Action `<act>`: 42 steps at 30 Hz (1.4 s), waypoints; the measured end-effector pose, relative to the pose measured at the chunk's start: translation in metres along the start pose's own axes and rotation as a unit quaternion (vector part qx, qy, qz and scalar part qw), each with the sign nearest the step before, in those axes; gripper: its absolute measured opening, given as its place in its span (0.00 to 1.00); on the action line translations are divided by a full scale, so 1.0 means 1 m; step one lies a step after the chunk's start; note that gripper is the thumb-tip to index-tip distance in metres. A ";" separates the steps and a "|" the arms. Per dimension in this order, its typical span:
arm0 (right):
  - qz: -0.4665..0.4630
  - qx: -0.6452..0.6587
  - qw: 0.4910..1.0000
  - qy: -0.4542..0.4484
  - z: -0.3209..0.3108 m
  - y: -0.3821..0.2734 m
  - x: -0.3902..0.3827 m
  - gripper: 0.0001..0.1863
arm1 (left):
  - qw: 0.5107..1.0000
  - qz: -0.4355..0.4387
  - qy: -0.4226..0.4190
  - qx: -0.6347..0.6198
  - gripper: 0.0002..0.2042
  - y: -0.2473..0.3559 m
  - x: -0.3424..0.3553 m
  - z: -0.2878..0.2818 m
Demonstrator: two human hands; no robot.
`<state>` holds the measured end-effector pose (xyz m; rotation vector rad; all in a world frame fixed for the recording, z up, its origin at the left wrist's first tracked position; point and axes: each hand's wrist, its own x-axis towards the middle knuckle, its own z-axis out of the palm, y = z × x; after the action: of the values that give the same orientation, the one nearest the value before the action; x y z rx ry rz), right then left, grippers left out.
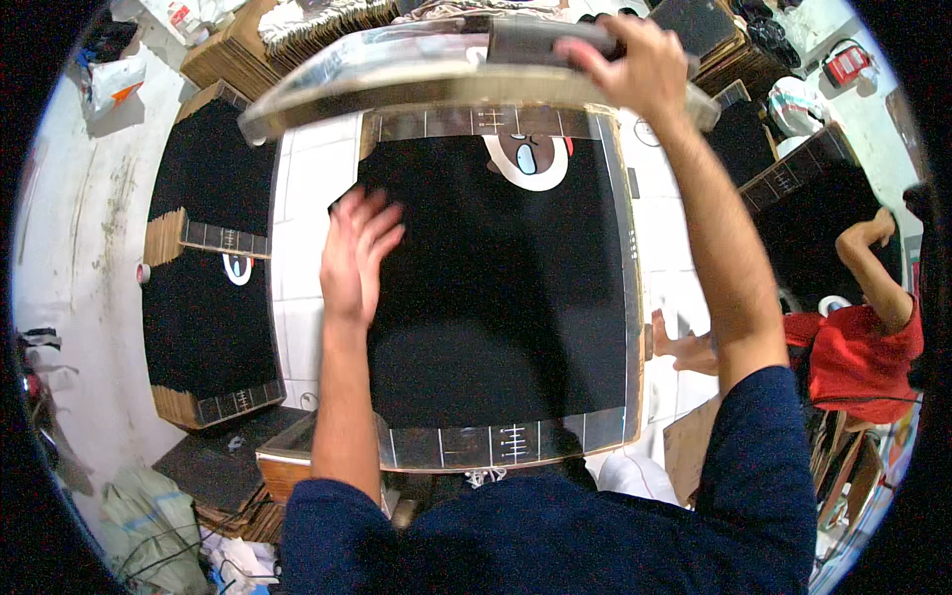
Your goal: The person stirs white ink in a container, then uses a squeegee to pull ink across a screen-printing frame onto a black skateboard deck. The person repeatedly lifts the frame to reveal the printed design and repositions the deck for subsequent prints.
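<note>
My right hand [650, 69] is closed at the right part of a framed printing screen [416, 97], which is raised above the far end of the board and blurred. A dark bar [535, 42] lies on the screen beside my thumb. Over the left edge of a black cloth [496, 297], my left hand [357, 248] has its fingers spread and holds nothing; it is slightly blurred. The cloth is spread on a flat board [426, 451] with marked strips at both ends. Near its far end shows a white, brown and red cartoon print [535, 164], close below the screen.
More black cloths on boards [208, 327] line the left, and another [813, 228] lies at right. A person in a red shirt [863, 357] works there. A bare hand or foot [679, 345] is close to my board's right edge. Stacked boards [223, 59] stand at far left.
</note>
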<state>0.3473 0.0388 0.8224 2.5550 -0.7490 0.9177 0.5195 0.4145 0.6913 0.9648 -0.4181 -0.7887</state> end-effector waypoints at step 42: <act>-0.024 0.141 0.935 -0.323 0.252 0.006 -0.052 0.15 | 0.621 0.189 -0.042 0.759 0.36 -0.150 0.049 -0.063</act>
<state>0.4333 -0.0628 0.6018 3.1546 -0.7495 0.1455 0.5309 0.3637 0.5296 2.2989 -1.4350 0.1404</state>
